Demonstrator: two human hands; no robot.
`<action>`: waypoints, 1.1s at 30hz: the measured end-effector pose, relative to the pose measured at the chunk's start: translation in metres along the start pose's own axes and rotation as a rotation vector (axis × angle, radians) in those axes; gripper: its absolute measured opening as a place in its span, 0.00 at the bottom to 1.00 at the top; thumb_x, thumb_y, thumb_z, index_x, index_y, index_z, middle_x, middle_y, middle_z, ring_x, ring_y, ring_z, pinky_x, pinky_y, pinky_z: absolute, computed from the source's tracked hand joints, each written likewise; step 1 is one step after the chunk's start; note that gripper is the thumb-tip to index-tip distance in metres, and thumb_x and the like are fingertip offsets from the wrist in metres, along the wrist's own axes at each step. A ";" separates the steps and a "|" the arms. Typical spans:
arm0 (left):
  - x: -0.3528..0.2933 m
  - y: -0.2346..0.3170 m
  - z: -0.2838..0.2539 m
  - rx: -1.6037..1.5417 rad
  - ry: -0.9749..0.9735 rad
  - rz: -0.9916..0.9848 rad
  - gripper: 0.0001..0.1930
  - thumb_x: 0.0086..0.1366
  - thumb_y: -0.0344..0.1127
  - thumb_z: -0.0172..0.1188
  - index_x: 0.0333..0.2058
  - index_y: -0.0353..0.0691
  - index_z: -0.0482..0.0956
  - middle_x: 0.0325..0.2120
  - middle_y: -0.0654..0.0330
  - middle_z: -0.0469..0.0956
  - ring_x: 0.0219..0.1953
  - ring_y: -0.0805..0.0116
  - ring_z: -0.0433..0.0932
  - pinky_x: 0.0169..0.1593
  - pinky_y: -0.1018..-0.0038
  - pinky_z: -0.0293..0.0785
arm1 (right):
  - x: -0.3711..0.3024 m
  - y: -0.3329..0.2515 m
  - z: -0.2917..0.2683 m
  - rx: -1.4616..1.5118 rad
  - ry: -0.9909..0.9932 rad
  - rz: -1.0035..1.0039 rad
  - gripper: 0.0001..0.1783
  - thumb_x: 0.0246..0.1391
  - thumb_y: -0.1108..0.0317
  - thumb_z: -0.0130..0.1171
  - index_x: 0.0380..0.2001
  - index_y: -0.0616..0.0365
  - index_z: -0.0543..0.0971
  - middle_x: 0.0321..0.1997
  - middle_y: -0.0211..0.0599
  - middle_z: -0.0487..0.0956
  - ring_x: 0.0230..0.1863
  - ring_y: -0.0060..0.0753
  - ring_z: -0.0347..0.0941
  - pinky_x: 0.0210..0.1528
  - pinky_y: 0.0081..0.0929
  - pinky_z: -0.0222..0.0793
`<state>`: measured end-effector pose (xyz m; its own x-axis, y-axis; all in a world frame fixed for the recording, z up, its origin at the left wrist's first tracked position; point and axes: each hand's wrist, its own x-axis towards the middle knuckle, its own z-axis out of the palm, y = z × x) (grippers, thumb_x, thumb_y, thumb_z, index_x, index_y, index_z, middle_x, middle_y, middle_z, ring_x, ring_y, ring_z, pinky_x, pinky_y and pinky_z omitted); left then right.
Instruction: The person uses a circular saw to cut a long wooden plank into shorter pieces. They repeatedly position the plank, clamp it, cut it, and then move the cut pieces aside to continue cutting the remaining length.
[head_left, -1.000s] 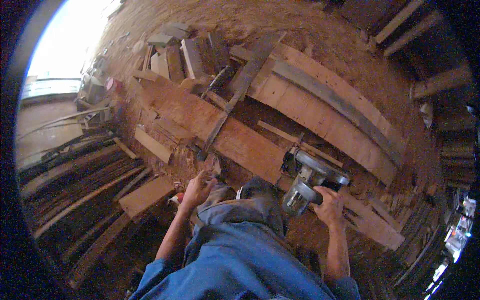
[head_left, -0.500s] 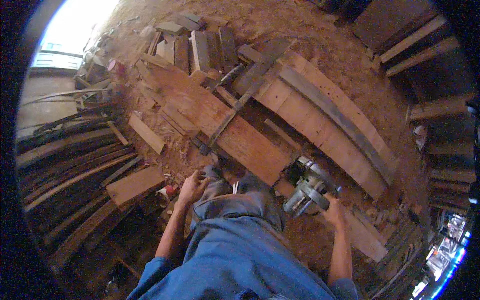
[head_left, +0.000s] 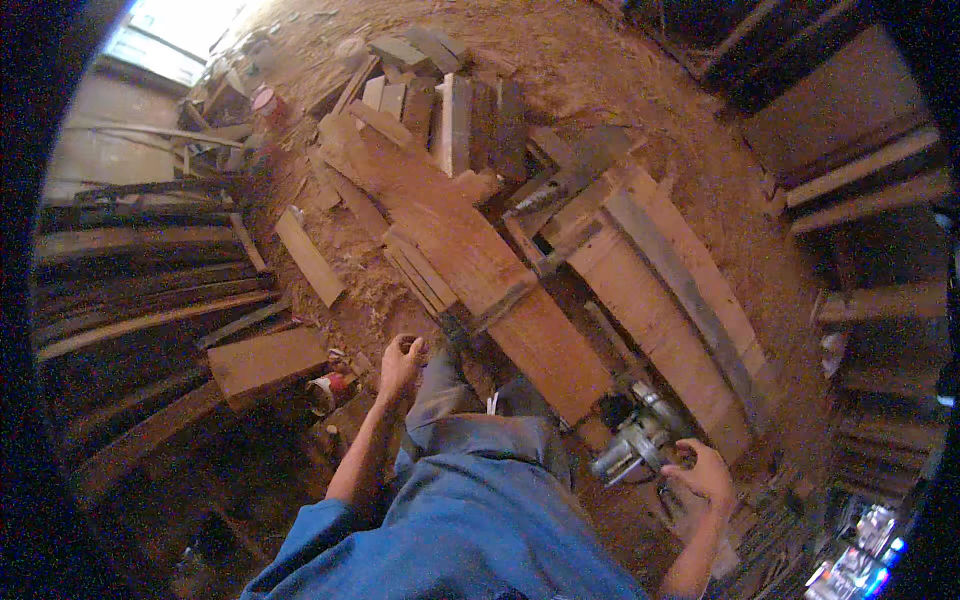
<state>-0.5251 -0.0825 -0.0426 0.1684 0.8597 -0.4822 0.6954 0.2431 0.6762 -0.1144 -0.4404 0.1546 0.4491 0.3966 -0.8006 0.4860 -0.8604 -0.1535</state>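
Note:
My right hand [head_left: 703, 474] is beside a grey metal hand-held power tool [head_left: 637, 445] that looks like a circular saw. Its fingers are bent and apart, off the tool's handle. The tool rests at the near end of a reddish-brown plank [head_left: 560, 345]. My left hand [head_left: 402, 368] hovers above my left thigh with loosely curled fingers, and nothing shows in it. Just beyond that hand, a dark clamp-like piece [head_left: 455, 328] sits at the plank's left edge, where a bar [head_left: 505, 303] crosses the plank.
Wide boards [head_left: 665, 300] lie right of the plank. Stacked wood blocks [head_left: 455, 125] stand at its far end. Long timbers [head_left: 150, 285] are piled at left, near a short board [head_left: 265, 365] and a red-and-white can [head_left: 325, 392]. Shavings cover the floor [head_left: 370, 300]. Timber leans at right [head_left: 860, 165].
My right hand has let go of the power tool's handle and moved slightly right and down. My left hand has lifted a little. The view has shifted, so the workpieces appear turned.

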 end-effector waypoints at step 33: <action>0.182 -0.077 0.089 -0.451 0.269 -0.141 0.24 0.73 0.42 0.35 0.54 0.26 0.68 0.51 0.37 0.70 0.54 0.38 0.69 0.58 0.57 0.66 | 0.460 -0.462 0.043 -0.988 0.358 -0.725 0.22 0.47 0.64 0.60 0.49 0.51 0.76 0.42 0.43 0.80 0.44 0.49 0.76 0.45 0.46 0.70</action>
<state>-0.4861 0.0147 -0.2322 -0.1310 0.8750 -0.4661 0.3197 0.4823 0.8156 -0.1649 0.1252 -0.1676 -0.0504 0.8697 -0.4909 0.9830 0.1301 0.1296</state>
